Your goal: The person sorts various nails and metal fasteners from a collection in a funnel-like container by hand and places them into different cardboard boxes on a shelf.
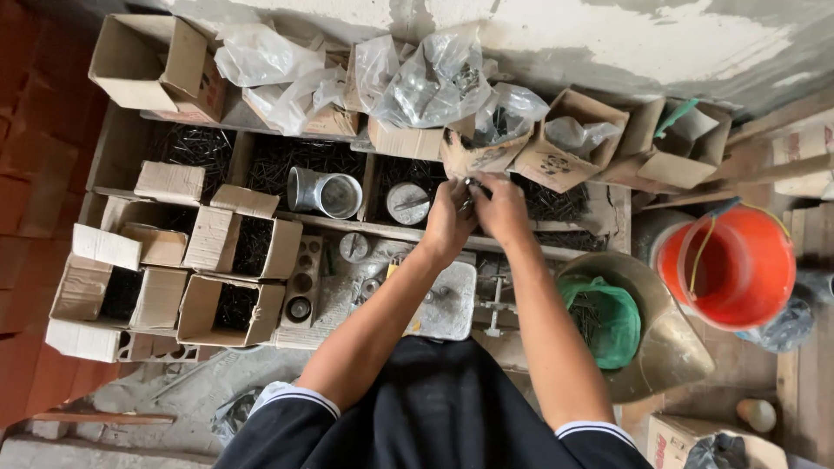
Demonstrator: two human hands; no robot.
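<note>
- While both arms reach up the middle of the frame, the left hand and the right hand meet just above centre, fingers curled in around a small dark metal piece pinched between them (too small to tell what kind).
- Both hands are closed on that piece, fingertips touching or nearly so; it sits directly below a torn cardboard box lined with a clear plastic bag.
- Under the hands lies a wooden tray split into compartments full of dark nails, running across the upper middle of the frame.
- In the tray, left of the hands, a metal elbow pipe lies on its side, and a round metal weight sits just beside the left hand.
- Crumpled clear plastic bags are heaped over open boxes along the top of the frame, against a rough plastered wall.
- At the left of the frame stands a cluster of open cardboard boxes, several holding dark nails.
- Right of centre, a green bag of nails rests in a brass pan.
- At the right edge sits an orange bucket, well apart from the hands.
- Below the hands, a grey scale platform is partly hidden by the left forearm.
</note>
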